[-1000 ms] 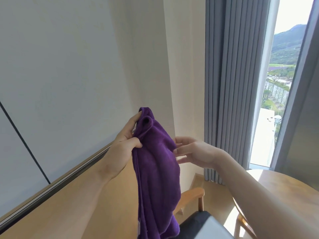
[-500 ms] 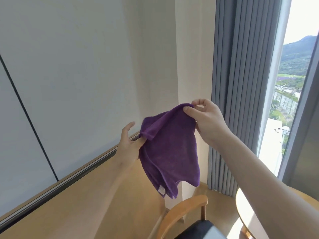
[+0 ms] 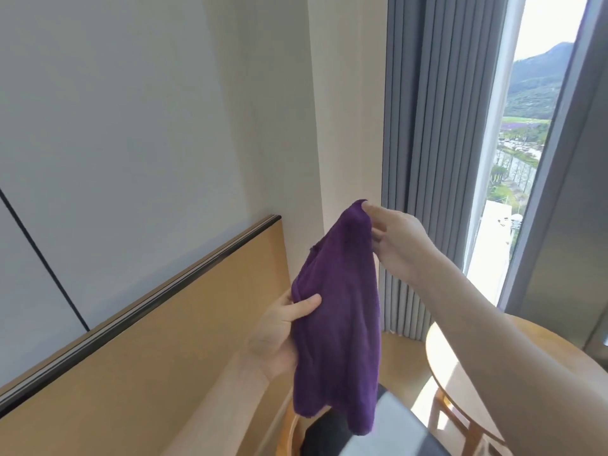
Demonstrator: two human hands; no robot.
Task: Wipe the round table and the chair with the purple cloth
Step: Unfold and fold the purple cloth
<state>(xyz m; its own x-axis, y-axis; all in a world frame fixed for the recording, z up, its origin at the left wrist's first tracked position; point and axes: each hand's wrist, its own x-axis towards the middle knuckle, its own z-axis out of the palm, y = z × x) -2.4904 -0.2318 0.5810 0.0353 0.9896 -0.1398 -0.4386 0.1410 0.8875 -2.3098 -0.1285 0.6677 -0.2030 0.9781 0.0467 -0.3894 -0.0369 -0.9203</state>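
Lowered, left hand (image 3: 279, 330) now grips one purple cloth (image 3: 339, 324); right hand (image 3: 398, 241) pinches its top.

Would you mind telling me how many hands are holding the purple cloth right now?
2. The right hand pinches the top of the purple cloth in front of the curtain; the left hand grips its left edge lower down, thumb on the front. The left fingers behind the cloth are hidden.

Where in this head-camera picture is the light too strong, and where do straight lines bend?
Head view: the window sky is blown out white, and sun glares pale on the round table edge. Head view: the wide lens tilts the curtain and window frame. The purple cloth, held by the left hand and right hand, stays evenly lit.
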